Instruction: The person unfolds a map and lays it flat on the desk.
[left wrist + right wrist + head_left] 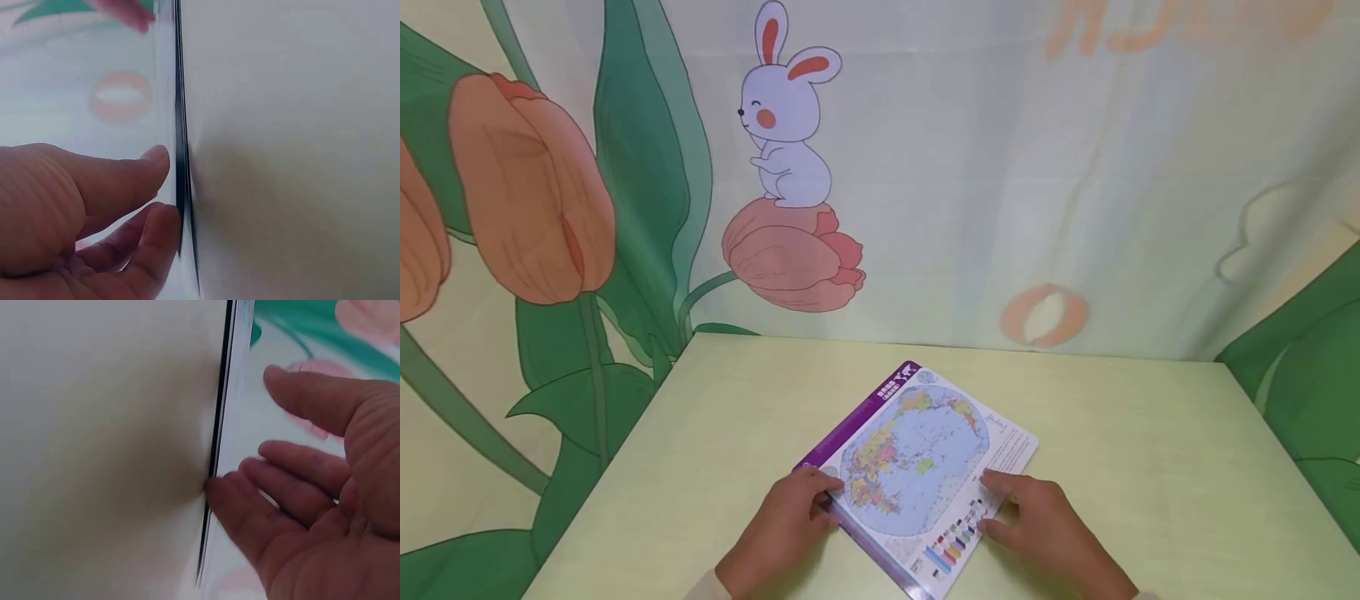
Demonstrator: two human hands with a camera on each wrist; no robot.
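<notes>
A thin world map board point(917, 467) with a purple border lies at an angle on the table, printed side up. At its left corner is my left hand point(786, 521), fingers bent loosely beside the edge. The left wrist view shows that hand point(94, 212) with one fingertip against the board's dark edge point(181, 156) and another held off its face. My right hand point(1045, 521) is at the opposite side. In the right wrist view its fingers point(237, 512) are fairly straight, one fingertip touching the edge near the tabletop, and the thumb stands away from the board.
The pale yellow table point(700, 433) stretches to both sides of the board. Behind it hangs a light curtain point(925, 167) printed with a white rabbit point(793, 125), tulips point(535, 192) and green leaves.
</notes>
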